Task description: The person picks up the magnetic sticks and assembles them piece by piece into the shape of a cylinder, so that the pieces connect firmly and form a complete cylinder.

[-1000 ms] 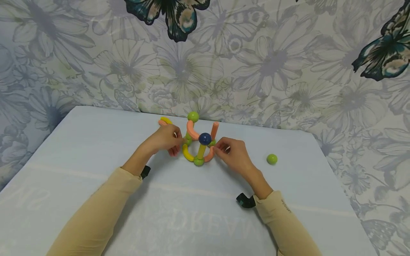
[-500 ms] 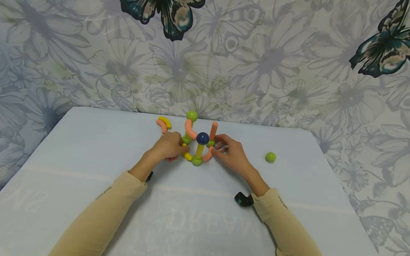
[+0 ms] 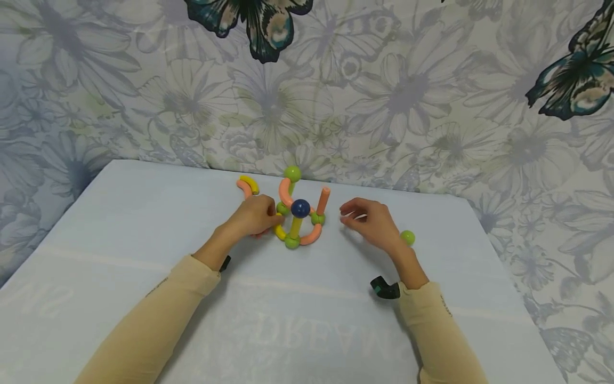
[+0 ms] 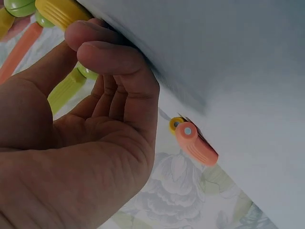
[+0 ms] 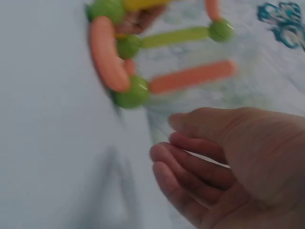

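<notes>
A construction toy of balls and rods stands at the table's middle in the head view. Its base has green balls [image 3: 292, 242] joined by curved rods, one yellow [image 3: 280, 232] and one salmon [image 3: 312, 236]. A dark blue ball [image 3: 300, 208] tops a straight yellow rod [image 3: 296, 228]. At the right a straight salmon rod [image 3: 323, 201] rises with its top end bare. My left hand [image 3: 251, 216] pinches the curved yellow rod [image 4: 62, 12] at the base's left side. My right hand [image 3: 371, 221] holds nothing, apart from the toy, fingers loosely bent.
Two loose curved rods, one yellow [image 3: 250, 184] and one salmon [image 3: 243, 188], lie behind my left hand. A loose green ball [image 3: 408, 237] rests right of my right hand, partly behind its wrist. A patterned cloth [image 3: 307, 106] hangs behind the white table [image 3: 144, 213].
My right hand has let go of the toy's right side and moved right. My left hand has come in to the curved yellow rod. The toy has turned slightly.
</notes>
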{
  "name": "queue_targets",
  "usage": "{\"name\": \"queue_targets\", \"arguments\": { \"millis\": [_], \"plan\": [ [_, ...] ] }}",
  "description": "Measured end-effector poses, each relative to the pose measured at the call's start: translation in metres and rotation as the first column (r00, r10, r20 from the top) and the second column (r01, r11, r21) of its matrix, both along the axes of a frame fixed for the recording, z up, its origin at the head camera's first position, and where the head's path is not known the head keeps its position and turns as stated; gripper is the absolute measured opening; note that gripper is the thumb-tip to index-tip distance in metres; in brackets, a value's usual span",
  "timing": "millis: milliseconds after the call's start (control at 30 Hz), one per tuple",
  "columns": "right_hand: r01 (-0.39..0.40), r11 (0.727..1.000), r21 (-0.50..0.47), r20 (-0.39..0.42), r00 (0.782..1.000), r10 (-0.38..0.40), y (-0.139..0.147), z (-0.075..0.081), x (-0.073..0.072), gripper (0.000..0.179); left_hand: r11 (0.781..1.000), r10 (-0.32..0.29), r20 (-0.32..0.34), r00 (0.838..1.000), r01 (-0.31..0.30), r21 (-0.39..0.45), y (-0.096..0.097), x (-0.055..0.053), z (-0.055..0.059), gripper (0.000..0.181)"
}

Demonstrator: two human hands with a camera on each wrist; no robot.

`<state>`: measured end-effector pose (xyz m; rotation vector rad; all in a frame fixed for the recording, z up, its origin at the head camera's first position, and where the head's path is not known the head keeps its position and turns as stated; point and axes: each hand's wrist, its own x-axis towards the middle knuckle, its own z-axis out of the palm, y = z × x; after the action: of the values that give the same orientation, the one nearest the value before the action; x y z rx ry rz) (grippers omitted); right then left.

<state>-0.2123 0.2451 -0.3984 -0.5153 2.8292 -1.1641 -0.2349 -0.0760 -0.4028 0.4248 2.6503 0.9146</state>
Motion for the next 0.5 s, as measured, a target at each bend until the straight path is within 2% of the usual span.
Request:
{"name": "queue_targets", "arguments": {
  "millis": [100,200,300,400,500],
  "plan": [
    [-0.009,0.999,0.032,0.022,1.0,0.008,0.03,0.012,0.0,0.03,1.0,-0.011,0.007,1.0,0.011,0.005,0.001,0.0,-0.001,0.031],
    [-0.005,0.999,0.05,0.118,0.993,-0.001,0.063,0.025,0.003,0.039,1.0,-0.014,0.02,1.0,0.014,0.016,0.001,-0.001,-0.002,0.031],
    [0.011,0.998,0.064,0.223,0.975,-0.025,0.09,0.036,0.008,0.05,1.0,-0.013,0.025,1.0,0.013,0.018,0.001,-0.001,-0.002,0.03],
    [0.003,0.996,0.091,0.292,0.956,-0.029,0.111,0.04,0.011,0.056,1.0,-0.009,0.031,0.999,0.008,0.017,-0.001,-0.001,-0.001,0.03],
    [-0.023,0.992,0.125,0.346,0.938,-0.022,0.126,0.037,0.012,0.057,1.0,-0.012,0.039,0.999,0.011,0.02,-0.002,-0.001,-0.002,0.03]
  ]
}}
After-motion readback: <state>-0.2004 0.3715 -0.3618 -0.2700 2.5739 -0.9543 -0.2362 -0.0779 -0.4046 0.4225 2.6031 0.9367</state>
